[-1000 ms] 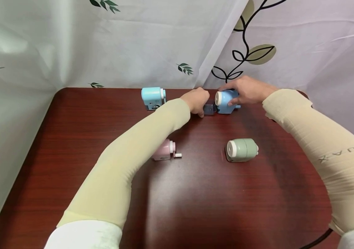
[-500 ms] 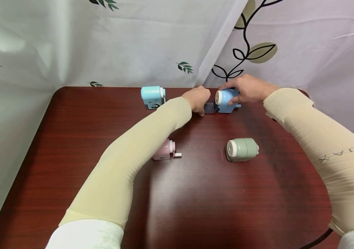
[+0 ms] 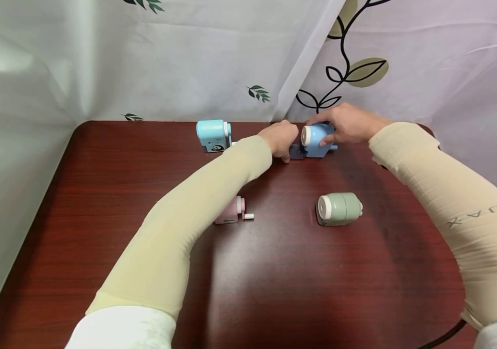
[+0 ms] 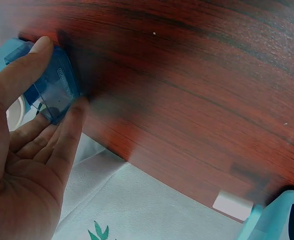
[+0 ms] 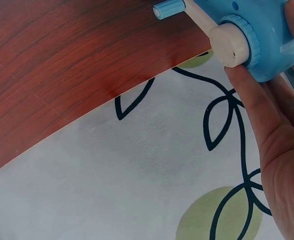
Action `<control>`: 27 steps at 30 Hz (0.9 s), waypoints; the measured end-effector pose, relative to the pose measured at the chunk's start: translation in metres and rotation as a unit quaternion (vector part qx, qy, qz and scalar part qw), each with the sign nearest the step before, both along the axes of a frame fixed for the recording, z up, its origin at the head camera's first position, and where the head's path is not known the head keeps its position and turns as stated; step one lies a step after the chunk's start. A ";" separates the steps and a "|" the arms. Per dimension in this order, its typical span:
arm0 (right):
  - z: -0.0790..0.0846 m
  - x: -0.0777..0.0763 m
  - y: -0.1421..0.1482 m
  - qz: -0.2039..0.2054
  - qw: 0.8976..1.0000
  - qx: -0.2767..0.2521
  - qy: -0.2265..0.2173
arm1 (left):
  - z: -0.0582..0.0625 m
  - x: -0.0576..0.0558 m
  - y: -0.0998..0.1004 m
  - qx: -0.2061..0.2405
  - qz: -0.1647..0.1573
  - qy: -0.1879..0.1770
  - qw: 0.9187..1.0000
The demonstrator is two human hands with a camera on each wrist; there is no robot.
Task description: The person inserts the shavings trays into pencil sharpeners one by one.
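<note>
At the table's far edge, my right hand (image 3: pixel 349 123) grips a blue crank pencil sharpener (image 3: pixel 318 140) from its crank side. Its knob (image 5: pixel 229 46) and crank handle (image 5: pixel 169 9) show in the right wrist view. My left hand (image 3: pixel 280 139) pinches a see-through bluish shavings drawer (image 4: pixel 57 85) between thumb and fingers, at the sharpener's left side. The drawer sticks partly out of the body; how deep it sits is hidden. Apart from both hands stand a light blue sharpener (image 3: pixel 213 135), a pink sharpener (image 3: pixel 230 213) and a green sharpener (image 3: pixel 340 209).
A dark red wooden table (image 3: pixel 274 281) carries everything. White patterned curtain cloth (image 3: pixel 178 63) hangs right behind its far edge. My left sleeve (image 3: pixel 187 218) passes over part of the pink sharpener. A black cable (image 3: pixel 444 335) lies at the lower right.
My left hand has shifted slightly right with the drawer, and less of the drawer shows beside the blue sharpener. My right hand keeps its hold with little movement.
</note>
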State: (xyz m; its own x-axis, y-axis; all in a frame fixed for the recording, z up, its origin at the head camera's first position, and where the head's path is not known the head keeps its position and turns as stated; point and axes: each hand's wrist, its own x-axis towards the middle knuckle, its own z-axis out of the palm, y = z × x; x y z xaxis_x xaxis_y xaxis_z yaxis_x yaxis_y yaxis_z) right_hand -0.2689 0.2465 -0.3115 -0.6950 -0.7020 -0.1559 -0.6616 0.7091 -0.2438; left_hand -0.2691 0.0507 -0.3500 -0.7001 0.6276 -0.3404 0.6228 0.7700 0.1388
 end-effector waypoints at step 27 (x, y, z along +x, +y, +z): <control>0.003 0.004 -0.006 -0.002 1.000 0.003 -0.002 | 0.000 -0.004 0.000 -0.014 -0.001 -0.002 1.000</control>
